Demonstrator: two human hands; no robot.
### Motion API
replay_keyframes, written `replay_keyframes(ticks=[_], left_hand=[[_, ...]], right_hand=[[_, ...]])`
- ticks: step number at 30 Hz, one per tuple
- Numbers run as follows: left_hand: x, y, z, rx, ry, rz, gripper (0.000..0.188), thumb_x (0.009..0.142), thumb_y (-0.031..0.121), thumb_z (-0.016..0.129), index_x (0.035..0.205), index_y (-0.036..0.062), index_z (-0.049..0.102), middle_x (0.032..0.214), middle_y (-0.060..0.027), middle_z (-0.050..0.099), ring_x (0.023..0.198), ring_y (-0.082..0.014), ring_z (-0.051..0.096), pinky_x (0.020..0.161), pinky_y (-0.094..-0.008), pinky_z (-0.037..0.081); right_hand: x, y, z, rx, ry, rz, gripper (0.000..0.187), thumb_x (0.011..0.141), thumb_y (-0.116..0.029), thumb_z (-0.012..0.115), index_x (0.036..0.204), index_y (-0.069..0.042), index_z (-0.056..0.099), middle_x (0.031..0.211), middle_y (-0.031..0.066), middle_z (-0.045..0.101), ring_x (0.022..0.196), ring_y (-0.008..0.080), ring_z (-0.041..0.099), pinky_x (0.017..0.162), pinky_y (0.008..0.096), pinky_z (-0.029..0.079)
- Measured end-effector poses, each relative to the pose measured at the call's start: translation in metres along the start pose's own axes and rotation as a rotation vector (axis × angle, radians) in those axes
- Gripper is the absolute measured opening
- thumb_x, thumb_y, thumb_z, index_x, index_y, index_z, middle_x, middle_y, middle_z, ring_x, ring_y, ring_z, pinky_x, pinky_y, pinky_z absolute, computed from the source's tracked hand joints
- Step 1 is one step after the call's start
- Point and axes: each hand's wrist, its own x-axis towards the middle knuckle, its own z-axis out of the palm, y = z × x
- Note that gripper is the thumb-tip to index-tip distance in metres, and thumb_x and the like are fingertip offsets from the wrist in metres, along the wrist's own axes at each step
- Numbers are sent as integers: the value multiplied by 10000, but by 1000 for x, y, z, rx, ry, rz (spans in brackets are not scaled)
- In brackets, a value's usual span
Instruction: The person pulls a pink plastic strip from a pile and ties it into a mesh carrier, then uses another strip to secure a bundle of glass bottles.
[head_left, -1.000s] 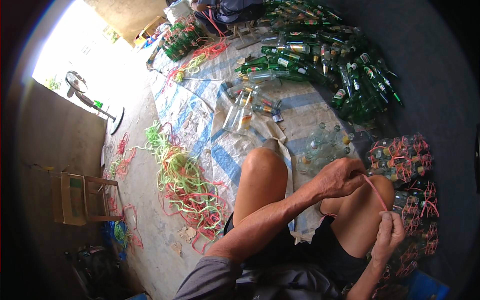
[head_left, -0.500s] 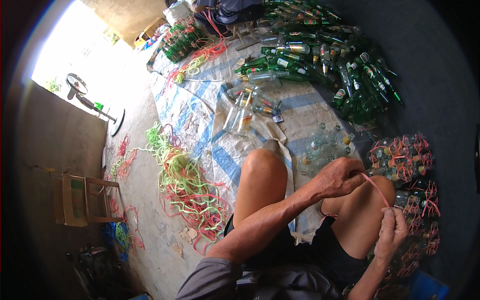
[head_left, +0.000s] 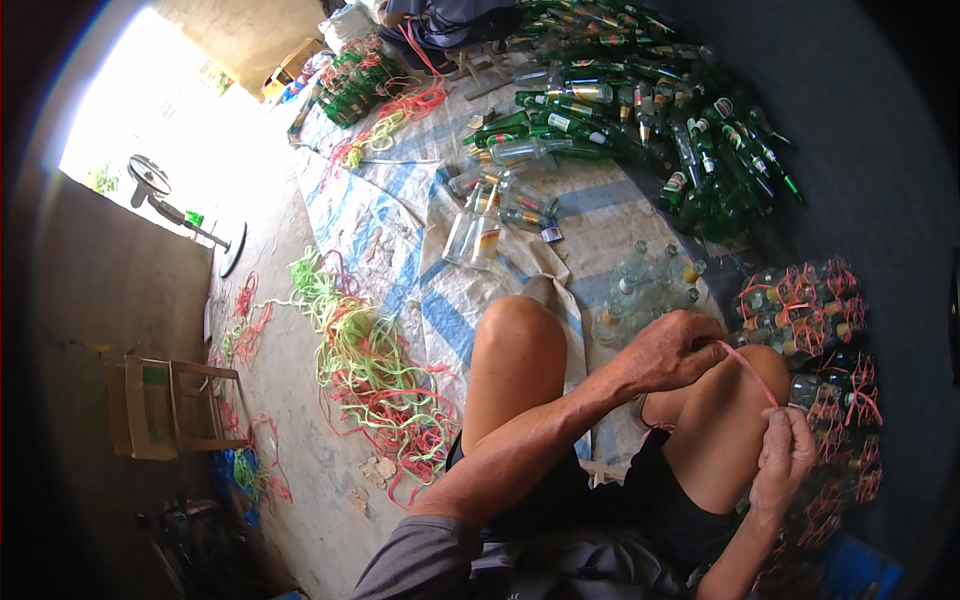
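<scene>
A pink plastic strap [head_left: 752, 369] runs taut between my two hands, over my right knee. My left hand [head_left: 676, 352] reaches across and pinches its upper end, fingers closed. Lower and to the right, my right hand [head_left: 785, 455] grips the other end between thumb and fingers. Just beyond my left hand stands a group of clear glass bottles [head_left: 640, 290]. To the right of my knee are bottle bundles [head_left: 800, 312] tied with the same kind of pink strap; the lower ones are partly hidden behind my right hand and in shadow.
A tangled heap of green and pink straps [head_left: 375, 370] lies at left. Loose clear bottles [head_left: 478, 225] rest on the striped tarp [head_left: 440, 300]. Green bottles [head_left: 600, 130] are piled at the back. A person [head_left: 450, 25] sits at the far end. A fan [head_left: 190, 212] and wooden chair [head_left: 205, 405] stand left.
Both hands keep their grip on the strap and have hardly moved. The whole view has shifted very slightly.
</scene>
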Motion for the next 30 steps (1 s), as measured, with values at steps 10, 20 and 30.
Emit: replay_keyframes(ticks=[10, 20, 30], left_hand=[[-1, 4, 2, 103, -27, -16, 194, 935, 154, 645, 991, -31, 661, 761, -158, 665, 686, -221, 640, 626, -368, 489], [0, 5, 3, 62, -70, 15, 184, 922, 114, 646, 1016, -44, 649, 826, -171, 686, 738, -236, 663, 670, -372, 506], [0, 6, 2, 34, -58, -6, 164, 932, 89, 628, 1017, -48, 658, 853, -170, 701, 798, -227, 687, 708, -349, 525]], right_hand=[[0, 5, -3, 23, -2, -17, 172, 995, -148, 605, 912, -6, 654, 668, -110, 389, 568, -12, 293, 506, 193, 178], [0, 5, -2, 7, 6, -17, 178, 992, -147, 606, 901, -3, 655, 668, -111, 396, 568, -15, 297, 507, 188, 179], [0, 2, 0, 8, 9, -10, 186, 996, -152, 603, 901, 0, 653, 674, -111, 398, 573, -15, 300, 510, 182, 185]])
